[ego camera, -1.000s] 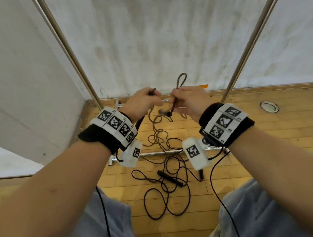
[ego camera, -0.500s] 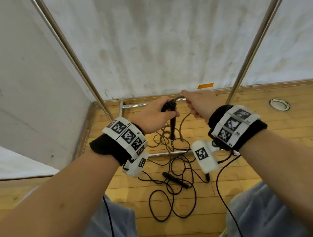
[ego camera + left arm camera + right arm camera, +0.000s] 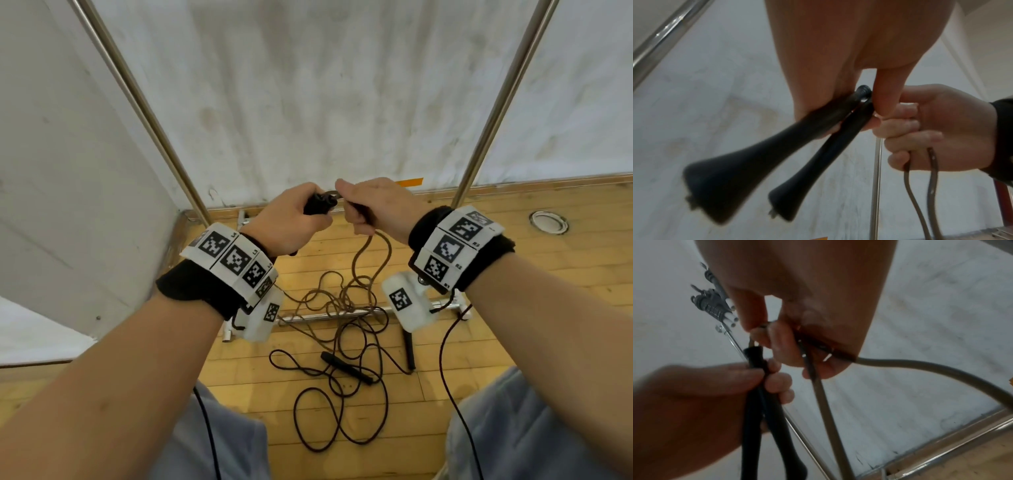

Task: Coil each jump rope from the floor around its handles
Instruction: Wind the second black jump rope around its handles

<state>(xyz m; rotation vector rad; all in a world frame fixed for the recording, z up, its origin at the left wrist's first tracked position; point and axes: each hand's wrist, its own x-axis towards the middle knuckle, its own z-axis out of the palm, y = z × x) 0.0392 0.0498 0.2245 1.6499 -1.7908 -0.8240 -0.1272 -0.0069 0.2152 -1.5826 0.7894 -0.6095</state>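
Observation:
My left hand (image 3: 291, 222) grips two black jump-rope handles (image 3: 777, 162) side by side, their wide ends pointing down. Close beside it my right hand (image 3: 373, 205) holds two strands of the brown rope (image 3: 371, 260) just below the handle tops, fingers curled round them (image 3: 818, 386). That rope hangs from my hands into a loose tangle on the wooden floor. A second rope, black (image 3: 342, 404), lies looped on the floor below, with its two black handles (image 3: 346, 367) apart from each other.
A metal frame stands around the spot: slanted poles (image 3: 144, 113) left and right, and a floor bar (image 3: 329, 315) under the tangle. White sheeting forms the back wall. A round metal floor fitting (image 3: 548, 222) sits at the right. My knees are at the bottom.
Both hands have come together again at chest height. The handles, one of them loose in the right hand a second ago, now sit together in my left hand, and my right hand has closed on the rope.

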